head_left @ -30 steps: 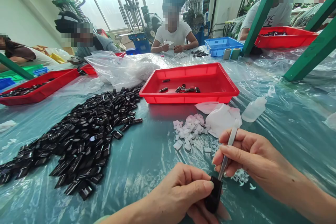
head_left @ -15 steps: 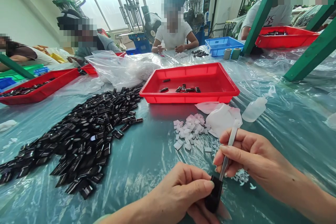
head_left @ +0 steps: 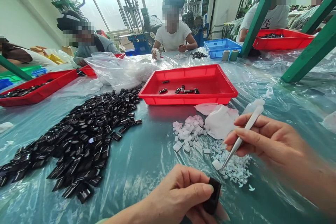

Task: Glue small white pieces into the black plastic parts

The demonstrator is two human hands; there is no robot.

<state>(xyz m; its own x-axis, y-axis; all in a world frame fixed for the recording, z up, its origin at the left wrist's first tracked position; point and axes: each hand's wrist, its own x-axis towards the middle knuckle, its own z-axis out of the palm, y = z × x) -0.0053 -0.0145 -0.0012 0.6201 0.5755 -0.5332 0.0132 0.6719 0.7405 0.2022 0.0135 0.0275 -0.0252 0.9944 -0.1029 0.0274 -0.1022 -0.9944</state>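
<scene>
Right fingers (head_left: 255, 138) still pinch the tweezers (head_left: 238, 144), now withdrawn from the black piece (head_left: 213, 198) the left fingers (head_left: 195, 175) hold.

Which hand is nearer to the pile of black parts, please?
Left. The left hand is right of the pile, apart from it; the right hand is farther right.

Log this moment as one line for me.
left hand: holds black part | right hand: holds tweezers, tips at white piece | ahead: red tray, black pieces inside
</scene>
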